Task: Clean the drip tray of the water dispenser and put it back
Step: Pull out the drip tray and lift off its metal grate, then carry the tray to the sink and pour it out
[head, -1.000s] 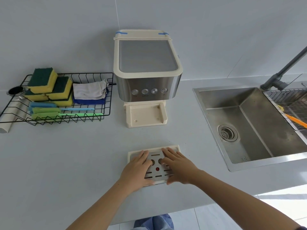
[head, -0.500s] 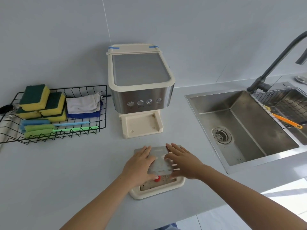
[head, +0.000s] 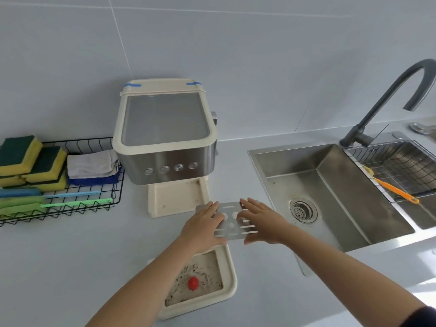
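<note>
The cream drip tray [head: 230, 277] lies on the counter near the front edge, its inside speckled with dark grime around a small red float [head: 193, 283]. Its slotted metal grate [head: 232, 221] is off the tray and held flat between the tray and the dispenser. My left hand [head: 204, 228] grips the grate's left side and my right hand [head: 262, 223] grips its right side. The water dispenser [head: 165, 138], steel with a cream lid, stands behind, and its cream base slot [head: 177, 197] is bare.
A black wire basket [head: 70, 204] at the left holds yellow-green sponges [head: 30, 164], folded cloths [head: 90, 165] and brushes. A steel sink [head: 330, 197] with a drain lies to the right, with a dark faucet [head: 377, 109] and a wire rack carrying an orange brush [head: 394, 190].
Both hands lifted the metal grate off the drip tray and carried it away toward the dispenser, uncovering the dirty tray inside. The camera view also tilted upward.
</note>
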Action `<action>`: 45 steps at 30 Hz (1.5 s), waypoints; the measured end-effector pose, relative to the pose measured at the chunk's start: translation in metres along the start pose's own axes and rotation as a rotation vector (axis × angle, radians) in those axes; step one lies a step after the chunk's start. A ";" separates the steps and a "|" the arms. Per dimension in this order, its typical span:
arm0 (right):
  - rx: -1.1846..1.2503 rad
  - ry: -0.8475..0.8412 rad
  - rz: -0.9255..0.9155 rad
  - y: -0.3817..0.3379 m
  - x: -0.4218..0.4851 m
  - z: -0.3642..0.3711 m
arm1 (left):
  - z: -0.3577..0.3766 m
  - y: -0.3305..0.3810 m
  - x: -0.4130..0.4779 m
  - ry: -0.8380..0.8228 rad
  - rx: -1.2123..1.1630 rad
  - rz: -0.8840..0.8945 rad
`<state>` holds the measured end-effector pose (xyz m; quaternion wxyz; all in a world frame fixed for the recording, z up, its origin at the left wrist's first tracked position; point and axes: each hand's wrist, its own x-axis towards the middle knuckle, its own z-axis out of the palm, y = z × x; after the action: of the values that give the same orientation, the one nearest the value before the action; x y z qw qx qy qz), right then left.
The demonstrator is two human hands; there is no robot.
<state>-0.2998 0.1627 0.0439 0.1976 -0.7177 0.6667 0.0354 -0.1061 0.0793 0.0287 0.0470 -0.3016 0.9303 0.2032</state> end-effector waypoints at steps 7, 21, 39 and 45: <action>0.003 -0.057 -0.005 0.041 0.011 0.013 | 0.019 0.010 0.035 -0.067 -0.036 -0.040; 0.050 -0.086 -0.052 0.071 0.026 0.036 | 0.038 0.021 0.060 -0.143 -0.149 -0.148; 0.038 -0.135 -0.001 0.043 0.018 0.026 | 0.018 0.014 0.038 -0.067 -0.117 -0.168; 0.145 -0.083 -0.059 0.005 0.005 0.015 | 0.006 0.000 -0.003 0.037 -0.140 -0.197</action>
<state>-0.3007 0.1630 0.0278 0.2773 -0.7187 0.6375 0.0108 -0.1035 0.0830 0.0239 0.0285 -0.3979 0.8804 0.2565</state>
